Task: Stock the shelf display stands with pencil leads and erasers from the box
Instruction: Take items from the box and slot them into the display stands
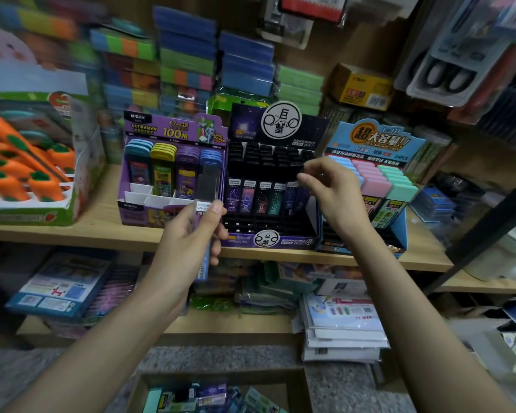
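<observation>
My left hand (191, 236) grips a few pencil lead cases (206, 189), held upright in front of the shelf edge. My right hand (331, 192) hovers with curled fingers over the right end of the black and purple lead display stand (268, 242); whether it pinches anything there is not clear. That stand holds several dark lead cases (261, 198) in its middle row. A purple Ultraman lead stand (137, 210) is to its left, with several empty white slots. A blue stand (399, 231) with pastel-capped cases is to the right. The cardboard box (295, 391) of stock lies on the floor below.
An orange carrot-shaped item display (27, 174) stands at the shelf's left. Stacks of coloured sticky notes (188, 55) fill the back. Notebooks and packets (340, 329) crowd the lower shelf. A dark metal rack post (483, 236) slants at the right.
</observation>
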### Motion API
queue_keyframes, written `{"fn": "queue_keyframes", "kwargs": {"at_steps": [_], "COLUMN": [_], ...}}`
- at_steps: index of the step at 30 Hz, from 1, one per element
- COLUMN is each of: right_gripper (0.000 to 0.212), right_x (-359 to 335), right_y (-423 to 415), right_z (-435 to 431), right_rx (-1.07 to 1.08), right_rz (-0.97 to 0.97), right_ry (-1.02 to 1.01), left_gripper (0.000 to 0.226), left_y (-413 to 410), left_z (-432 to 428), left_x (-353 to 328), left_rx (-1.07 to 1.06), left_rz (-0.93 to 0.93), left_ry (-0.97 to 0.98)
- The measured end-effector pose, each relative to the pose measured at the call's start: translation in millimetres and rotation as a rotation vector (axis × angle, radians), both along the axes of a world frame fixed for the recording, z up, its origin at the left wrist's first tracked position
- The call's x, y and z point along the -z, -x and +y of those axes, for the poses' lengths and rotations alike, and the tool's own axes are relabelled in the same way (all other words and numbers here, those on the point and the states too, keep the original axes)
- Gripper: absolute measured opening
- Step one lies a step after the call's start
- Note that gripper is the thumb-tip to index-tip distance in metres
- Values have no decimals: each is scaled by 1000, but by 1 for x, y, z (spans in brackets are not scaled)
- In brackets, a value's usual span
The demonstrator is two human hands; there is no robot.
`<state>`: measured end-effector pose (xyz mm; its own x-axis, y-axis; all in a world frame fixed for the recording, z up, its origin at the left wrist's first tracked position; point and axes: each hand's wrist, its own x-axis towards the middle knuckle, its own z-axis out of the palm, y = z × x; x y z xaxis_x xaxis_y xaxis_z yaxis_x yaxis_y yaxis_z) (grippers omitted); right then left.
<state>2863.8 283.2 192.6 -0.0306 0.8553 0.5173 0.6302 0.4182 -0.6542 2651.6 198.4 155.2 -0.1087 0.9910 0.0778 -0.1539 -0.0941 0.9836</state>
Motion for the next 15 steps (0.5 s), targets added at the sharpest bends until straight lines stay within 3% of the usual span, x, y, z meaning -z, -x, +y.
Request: {"fn": "queue_keyframes", "kwargs": {"at_steps": [12,15], "right_gripper": [9,22], "right_x": [11,-2], "right_y": [-4,0], "right_z": [4,-7], "right_rx": [136,237], "right_rz": [81,-88], "right_ry": [182,118], "left_gripper": [51,38], "left_y": [-6,-9], "left_z": [-3,-5], "left_x": [-5,-6], "left_rx": [61,90], "left_rz": [51,67], "left_ry": [-15,-12]}}
